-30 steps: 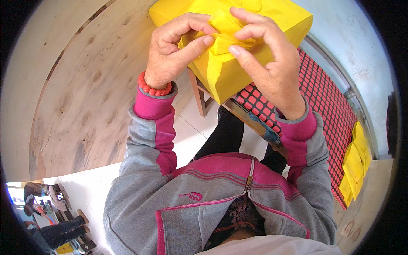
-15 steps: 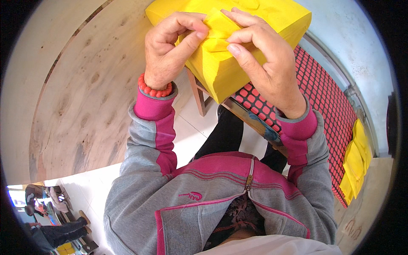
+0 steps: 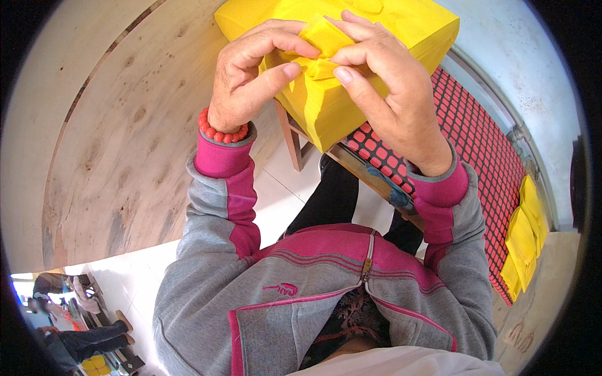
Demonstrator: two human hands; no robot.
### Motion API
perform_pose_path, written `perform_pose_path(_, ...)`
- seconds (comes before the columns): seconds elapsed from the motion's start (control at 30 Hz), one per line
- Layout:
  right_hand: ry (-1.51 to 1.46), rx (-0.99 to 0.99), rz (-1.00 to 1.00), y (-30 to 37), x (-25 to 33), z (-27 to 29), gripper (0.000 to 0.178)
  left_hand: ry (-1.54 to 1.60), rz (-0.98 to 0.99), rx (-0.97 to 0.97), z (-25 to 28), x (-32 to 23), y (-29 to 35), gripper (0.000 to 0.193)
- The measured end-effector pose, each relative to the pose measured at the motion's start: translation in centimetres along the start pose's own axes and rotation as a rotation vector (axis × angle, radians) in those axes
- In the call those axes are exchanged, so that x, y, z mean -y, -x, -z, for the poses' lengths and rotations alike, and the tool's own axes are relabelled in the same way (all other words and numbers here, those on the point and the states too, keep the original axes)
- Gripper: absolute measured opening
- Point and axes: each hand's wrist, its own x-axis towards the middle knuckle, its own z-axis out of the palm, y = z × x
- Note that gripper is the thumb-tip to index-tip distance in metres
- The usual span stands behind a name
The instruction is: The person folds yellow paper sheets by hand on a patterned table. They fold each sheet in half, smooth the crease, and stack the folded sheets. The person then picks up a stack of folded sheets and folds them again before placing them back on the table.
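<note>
A small folded piece of thin yellow cloth (image 3: 326, 36) is between my hands, over the near side of a large yellow fabric-covered block (image 3: 326, 116). Whether the two are joined I cannot tell. My left hand (image 3: 248, 72) has its forefinger bent onto the folds, with the thumb a little apart by their lower edge; its other fingers are partly hidden behind. On the other side, my right hand (image 3: 389, 81) pinches the folds between thumb and forefinger, its remaining fingers curving behind the cloth.
A wooden board (image 3: 125, 138) fills the left. To the right lies a red-and-black patterned surface (image 3: 476, 156) with folded yellow cloth pieces (image 3: 525, 241) at its end, beside a pale wall (image 3: 527, 81). A wooden leg (image 3: 290, 138) stands under the block. Another person (image 3: 88, 341) is at lower left.
My left hand has shifted slightly left, and its thumb and forefinger have parted. The folds between my hands have changed shape a little. My right hand stays nearly in place.
</note>
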Motion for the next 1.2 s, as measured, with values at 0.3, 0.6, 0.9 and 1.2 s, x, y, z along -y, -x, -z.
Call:
perform_pose_path(0.3,-0.121,-0.067,-0.075,-0.5,0.7,-0.4,0.009,-0.038,-0.019,0.001,0.1,0.1,0.0,0.024)
perform_pose_path(0.6,-0.161,-0.041,0.021,2.7,4.8,2.6,0.011,0.024,-0.048,0.006,-0.3,1.7,0.2,0.016)
perform_pose_path(0.9,-0.361,0.717,-0.432,20.9,4.3,-3.6,0.017,0.097,-0.168,0.053,-2.0,0.8,-0.5,0.022)
perform_pose_path(1.2,0.561,0.121,-0.974,35.3,-4.7,-6.0,0.03,0.084,-0.072,-0.01,-2.1,0.8,0.1,0.027)
